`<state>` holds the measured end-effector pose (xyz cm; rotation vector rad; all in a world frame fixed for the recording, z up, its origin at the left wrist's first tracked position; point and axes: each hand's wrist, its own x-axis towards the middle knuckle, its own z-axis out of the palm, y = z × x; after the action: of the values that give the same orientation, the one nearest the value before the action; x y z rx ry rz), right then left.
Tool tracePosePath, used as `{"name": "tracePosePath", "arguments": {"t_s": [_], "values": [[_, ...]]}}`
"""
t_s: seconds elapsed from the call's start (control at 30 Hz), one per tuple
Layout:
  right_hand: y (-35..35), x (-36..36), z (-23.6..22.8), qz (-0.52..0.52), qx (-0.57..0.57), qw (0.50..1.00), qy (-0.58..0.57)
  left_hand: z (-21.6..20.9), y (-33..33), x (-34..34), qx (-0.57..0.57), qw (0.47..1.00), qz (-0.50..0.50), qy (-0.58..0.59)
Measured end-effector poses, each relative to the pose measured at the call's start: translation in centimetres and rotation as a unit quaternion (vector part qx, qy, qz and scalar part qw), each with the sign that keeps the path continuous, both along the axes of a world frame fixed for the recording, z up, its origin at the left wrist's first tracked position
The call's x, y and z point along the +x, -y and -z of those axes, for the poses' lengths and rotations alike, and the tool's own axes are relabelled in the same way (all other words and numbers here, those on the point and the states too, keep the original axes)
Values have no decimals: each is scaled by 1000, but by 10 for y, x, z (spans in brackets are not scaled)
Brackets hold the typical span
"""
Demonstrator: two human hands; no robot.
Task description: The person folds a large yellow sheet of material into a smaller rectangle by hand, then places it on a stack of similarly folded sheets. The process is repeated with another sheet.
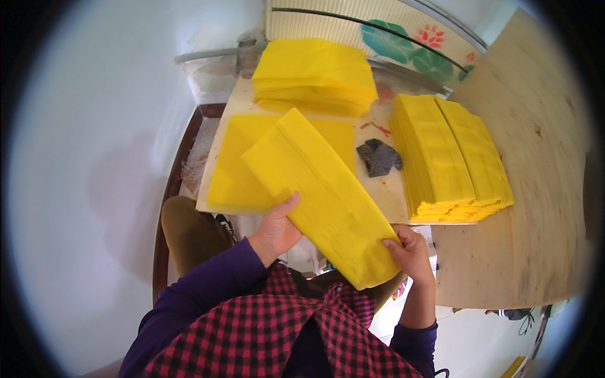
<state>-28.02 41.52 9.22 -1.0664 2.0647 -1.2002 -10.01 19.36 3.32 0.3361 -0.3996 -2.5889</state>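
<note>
Gripping long folded yellow paper bundle (321, 195) at its near end, left hand (275, 230) and right hand (409, 252) apart on opposite edges. Slanting above flat yellow sheet (233, 176) on board (384, 189); folded stacks (450, 160) lying right.

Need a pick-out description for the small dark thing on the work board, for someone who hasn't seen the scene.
Start at the pale work board covered in yellow paper. Look between the flat yellow sheet on its left part and the two long side-by-side stacks of folded yellow paper on its right. There lies a small dark grey crumpled piece, the only thing there that is not yellow.
</note>
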Motion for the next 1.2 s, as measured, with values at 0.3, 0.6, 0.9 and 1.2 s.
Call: {"name": "tracePosePath", "arguments": {"t_s": [0.3, 0.6, 0.9, 1.2], "values": [[-19, 4, -15, 1, -21, 999, 39, -29, 6, -10, -36, 999, -1, -24], [-51, -1, 17, 66, -103, 975, 184, -49, 9, -31, -79, 997, 11, -14], [-71, -6, 52, 151, -288, 904, 280, -65, 1, -75, -76, 996, 44, -26], [-74, -8, 70, 212, -308, 886, 274, -74, -11, -112, -69, 992, 91, -58]]}}
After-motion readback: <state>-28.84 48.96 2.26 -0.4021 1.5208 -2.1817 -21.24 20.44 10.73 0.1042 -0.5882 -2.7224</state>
